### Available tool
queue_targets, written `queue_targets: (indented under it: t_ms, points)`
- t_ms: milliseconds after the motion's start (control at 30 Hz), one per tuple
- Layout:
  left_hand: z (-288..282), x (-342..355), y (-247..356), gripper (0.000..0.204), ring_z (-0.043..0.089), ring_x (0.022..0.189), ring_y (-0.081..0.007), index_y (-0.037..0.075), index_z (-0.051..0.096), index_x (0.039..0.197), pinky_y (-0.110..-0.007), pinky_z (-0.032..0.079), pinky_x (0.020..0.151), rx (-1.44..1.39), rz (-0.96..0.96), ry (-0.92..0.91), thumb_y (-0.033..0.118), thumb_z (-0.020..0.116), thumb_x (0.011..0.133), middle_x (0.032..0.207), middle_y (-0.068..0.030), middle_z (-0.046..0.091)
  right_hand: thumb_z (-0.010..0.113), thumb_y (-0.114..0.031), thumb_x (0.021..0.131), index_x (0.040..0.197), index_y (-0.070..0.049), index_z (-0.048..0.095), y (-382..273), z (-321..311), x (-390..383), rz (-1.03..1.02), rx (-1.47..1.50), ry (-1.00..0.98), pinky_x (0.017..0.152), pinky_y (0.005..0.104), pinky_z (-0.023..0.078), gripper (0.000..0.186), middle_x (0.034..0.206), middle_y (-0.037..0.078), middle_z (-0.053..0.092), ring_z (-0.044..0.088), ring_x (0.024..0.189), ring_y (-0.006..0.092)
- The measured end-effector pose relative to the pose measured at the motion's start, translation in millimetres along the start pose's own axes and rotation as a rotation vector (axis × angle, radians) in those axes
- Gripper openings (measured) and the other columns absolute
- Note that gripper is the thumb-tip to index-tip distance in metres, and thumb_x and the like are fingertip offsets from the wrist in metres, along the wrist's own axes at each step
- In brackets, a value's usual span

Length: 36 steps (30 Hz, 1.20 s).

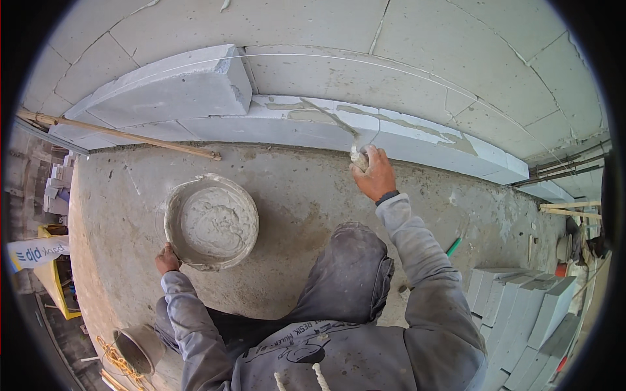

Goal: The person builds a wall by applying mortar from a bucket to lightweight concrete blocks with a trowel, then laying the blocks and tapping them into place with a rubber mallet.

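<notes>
My right hand (375, 174) is closed round the mortar-crusted handle of a trowel (356, 140). Its thin blade, seen nearly edge-on, reaches over the top of a low course of white blocks (280, 129). Patches of grey mortar (417, 127) are smeared along that top. At the left, my left hand (167, 259) grips the near-left rim of a round bucket (174, 225). Wet grey mortar (218, 220) lies inside the bucket, which stands on the concrete floor. A larger block (176, 88) sits on the course further left.
A string line (365, 60) runs along the block wall (313, 26). A wooden pole (156, 145) leans at the left. Stacked blocks (515, 306) stand at the lower right, near a green object (454, 247). Another bucket (140, 348) and yellow cord (112, 355) lie lower left.
</notes>
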State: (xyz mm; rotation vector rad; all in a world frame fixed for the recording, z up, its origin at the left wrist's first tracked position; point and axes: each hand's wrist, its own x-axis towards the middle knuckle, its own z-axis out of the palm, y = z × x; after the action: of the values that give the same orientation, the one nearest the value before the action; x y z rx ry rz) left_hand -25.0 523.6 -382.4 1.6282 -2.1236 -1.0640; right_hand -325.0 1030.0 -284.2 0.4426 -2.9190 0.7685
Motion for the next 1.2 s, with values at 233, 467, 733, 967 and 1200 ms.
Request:
queue_targets:
  t_ms: [233, 467, 733, 967, 1200]
  points:
    - [-8.0, 12.9, -8.9, 0.037, 0.059, 0.061, -0.0189, -0.005, 0.066, 0.083, -0.032, 0.047, 0.058, -0.061, -0.029, 0.036, 0.03, 0.056, 0.087, 0.068, -0.0119, 0.064, 0.068, -0.021, 0.071, 0.099, -0.002, 0.053, 96.3, 37.8, -18.4, 0.454, 0.074, 0.352, 0.078, 0.0423, 0.045, 0.036, 0.1, 0.02, 0.056, 0.055, 0.092, 0.0373]
    - [-7.3, 25.1, -27.5, 0.04, 0.06, 0.06, -0.0195, -0.007, 0.065, 0.084, -0.034, 0.048, 0.053, -0.192, -0.029, -0.005, 0.032, 0.053, 0.089, 0.072, -0.0126, 0.064, 0.07, -0.015, 0.069, 0.113, 0.005, 0.037, 133.5, 97.1, 17.1, 0.606, -0.119, 0.362, 0.09, 0.0374, 0.044, 0.058, 0.108, 0.02, 0.05, 0.052, 0.101, 0.0346]
    - [-8.2, 27.6, -27.1, 0.044, 0.062, 0.065, -0.0233, -0.007, 0.065, 0.092, -0.035, 0.049, 0.06, 0.199, 0.01, 0.03, 0.035, 0.052, 0.089, 0.077, -0.0168, 0.066, 0.063, -0.014, 0.073, 0.105, 0.002, 0.04, 143.2, 102.8, -66.4, 0.549, -0.171, 0.136, 0.08, 0.0398, 0.046, 0.043, 0.101, 0.021, 0.05, 0.053, 0.094, 0.0374]
    - [-16.4, 30.7, -22.9, 0.045, 0.062, 0.065, -0.0257, -0.006, 0.066, 0.089, -0.037, 0.048, 0.061, 0.171, -0.004, 0.08, 0.037, 0.052, 0.088, 0.076, -0.0184, 0.066, 0.059, -0.017, 0.076, 0.103, 0.002, 0.046, 82.9, 64.1, -139.2, 0.379, 0.181, -0.097, 0.076, 0.0439, 0.046, 0.035, 0.096, 0.025, 0.055, 0.056, 0.09, 0.04]
    - [4.6, -4.0, 15.1, 0.042, 0.058, 0.057, -0.0227, -0.004, 0.067, 0.088, -0.035, 0.047, 0.053, 0.144, -0.029, 0.029, 0.035, 0.052, 0.088, 0.067, -0.0154, 0.063, 0.065, -0.027, 0.075, 0.099, 0.002, 0.05, 52.8, -32.4, -46.6, 0.282, 0.187, -0.218, 0.066, 0.0387, 0.049, 0.04, 0.083, 0.019, 0.06, 0.06, 0.071, 0.0332]
